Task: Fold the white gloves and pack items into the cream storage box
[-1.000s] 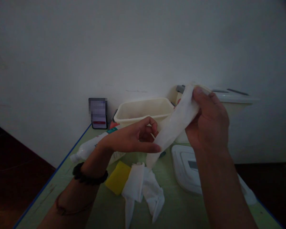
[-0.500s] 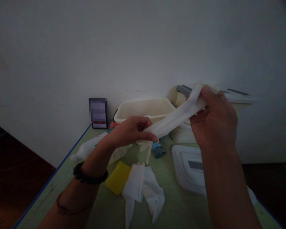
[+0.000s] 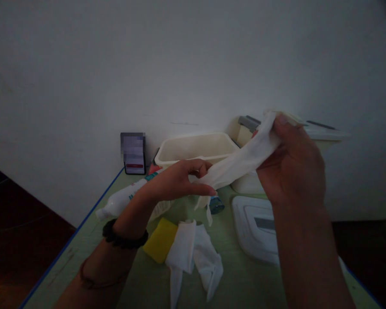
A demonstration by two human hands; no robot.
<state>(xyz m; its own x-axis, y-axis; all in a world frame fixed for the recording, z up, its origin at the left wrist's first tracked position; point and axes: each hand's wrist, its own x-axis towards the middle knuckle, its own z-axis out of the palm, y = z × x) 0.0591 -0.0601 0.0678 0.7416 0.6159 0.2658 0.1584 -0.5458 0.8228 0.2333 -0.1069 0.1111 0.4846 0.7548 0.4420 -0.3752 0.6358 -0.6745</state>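
Observation:
A whitish rubber glove (image 3: pixel 241 161) is stretched slantwise in the air between my hands. My left hand (image 3: pixel 183 180) pinches its lower end between thumb and fingers, and limp glove fingers dangle below that grip. Higher up on the right, my right hand (image 3: pixel 292 159) grips the other end at the cuff, its thumb on top and its fingertips partly hidden behind the material. Under my hands on the table lie white folded cloth-like pieces (image 3: pixel 182 246) touching a yellow sponge (image 3: pixel 161 240).
A green table (image 3: pixel 244 287) stands against a pale wall. On it are a white bottle (image 3: pixel 122 199) lying down, a propped phone (image 3: pixel 135 154), a cream bin (image 3: pixel 196 159), a blue transparent object (image 3: pixel 216 205), and a white lid (image 3: pixel 254 227). A lidded box (image 3: pixel 328 134) stands at the back right.
The glove has shifted slightly and its hanging fingers have swung right. My left hand has moved a little right, and my right hand has turned slightly. Both keep hold.

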